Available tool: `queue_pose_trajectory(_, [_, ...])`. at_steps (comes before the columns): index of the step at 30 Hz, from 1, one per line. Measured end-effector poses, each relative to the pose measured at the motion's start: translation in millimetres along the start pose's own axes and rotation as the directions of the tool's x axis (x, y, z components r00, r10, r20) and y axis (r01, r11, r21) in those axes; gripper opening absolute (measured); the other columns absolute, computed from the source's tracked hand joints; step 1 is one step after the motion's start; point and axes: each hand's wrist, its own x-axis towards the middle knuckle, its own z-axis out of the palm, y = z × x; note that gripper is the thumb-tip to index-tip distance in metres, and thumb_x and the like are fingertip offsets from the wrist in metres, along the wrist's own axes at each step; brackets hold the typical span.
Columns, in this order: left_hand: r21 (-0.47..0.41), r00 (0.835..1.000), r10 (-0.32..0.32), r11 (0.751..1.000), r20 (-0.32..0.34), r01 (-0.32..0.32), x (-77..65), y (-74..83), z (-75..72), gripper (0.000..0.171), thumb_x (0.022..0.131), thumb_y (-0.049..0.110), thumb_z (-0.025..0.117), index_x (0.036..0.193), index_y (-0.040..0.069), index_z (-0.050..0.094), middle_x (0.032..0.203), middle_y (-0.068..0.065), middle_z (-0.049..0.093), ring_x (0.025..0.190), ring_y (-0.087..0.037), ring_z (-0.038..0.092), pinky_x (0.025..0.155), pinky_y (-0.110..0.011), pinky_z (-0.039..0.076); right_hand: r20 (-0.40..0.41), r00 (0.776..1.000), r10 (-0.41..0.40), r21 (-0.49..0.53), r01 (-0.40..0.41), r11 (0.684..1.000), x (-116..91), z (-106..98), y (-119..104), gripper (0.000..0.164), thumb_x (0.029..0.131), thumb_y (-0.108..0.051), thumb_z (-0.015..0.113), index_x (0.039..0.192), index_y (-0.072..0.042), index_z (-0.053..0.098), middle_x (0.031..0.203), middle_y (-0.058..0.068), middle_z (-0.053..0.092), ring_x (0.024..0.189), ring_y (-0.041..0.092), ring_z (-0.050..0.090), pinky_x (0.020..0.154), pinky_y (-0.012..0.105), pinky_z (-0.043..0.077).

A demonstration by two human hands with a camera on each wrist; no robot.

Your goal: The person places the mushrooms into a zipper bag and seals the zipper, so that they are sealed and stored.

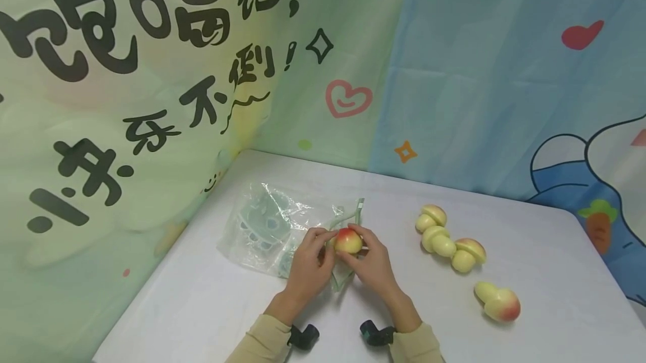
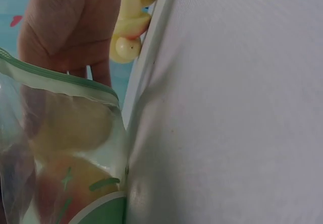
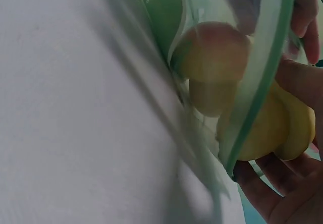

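Observation:
Both hands meet at the mouth of a clear zip bag (image 1: 262,223) with a green zip strip and a pale printed pattern. My right hand (image 1: 375,262) grips a yellow toy mushroom (image 1: 348,240) with a red-topped cap, its thumb and fingers around it. In the right wrist view this mushroom (image 3: 265,128) is partly behind the bag's green zip edge. Another red-and-yellow mushroom (image 3: 212,52) shows through the clear plastic. My left hand (image 1: 313,259) pinches the bag near its opening, close beside the mushroom; its fingertips are partly hidden.
To the right on the white table (image 1: 555,251), several more mushrooms lie: a row of three touching or nearly so (image 1: 438,240), and one apart, nearer the front (image 1: 499,302). A printed cloth (image 1: 454,71) hangs behind the table. Black wrist cameras (image 1: 377,334) sit on both wrists.

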Motion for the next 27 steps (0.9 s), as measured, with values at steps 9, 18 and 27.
queue_pose_trajectory(9, [-0.024,0.996,0.073,0.997,-0.049,-0.074,1.4,-0.5,0.6,0.031,0.084,-0.006,0.061,0.114,-0.001,0.067,0.101,-0.008,0.058,0.068,-0.008,0.047,0.057,-0.010,0.040,0.050,0.998,0.035,0.010,-0.035,0.999,1.7,14.8,1.3,0.062,0.077,-0.002,0.080,0.134,-0.005,0.055,0.128,0.017,0.060,0.103,0.031,0.064,0.081,0.033,0.057])
queue_pose_trajectory(18, [0.006,0.986,0.117,0.993,-0.119,-0.117,4.1,0.5,1.1,0.028,0.085,-0.005,0.060,0.110,-0.001,0.069,0.097,-0.008,0.059,0.066,-0.010,0.048,0.059,-0.013,0.040,0.125,0.991,0.042,-0.075,-0.033,0.997,-1.2,17.0,1.3,0.067,0.078,-0.008,0.081,0.138,-0.004,0.051,0.122,0.018,0.062,0.088,0.024,0.068,0.070,0.024,0.056])
queue_pose_trajectory(27, [0.009,0.992,0.085,0.996,-0.090,-0.085,3.4,1.0,-1.7,0.034,0.082,-0.007,0.058,0.115,-0.004,0.066,0.103,-0.009,0.059,0.066,-0.008,0.048,0.056,-0.014,0.043,0.096,0.990,0.100,-0.034,-0.097,0.995,-5.4,-0.6,3.7,0.069,0.077,-0.011,0.082,0.139,-0.008,0.051,0.130,0.012,0.061,0.094,0.025,0.068,0.069,0.025,0.057])
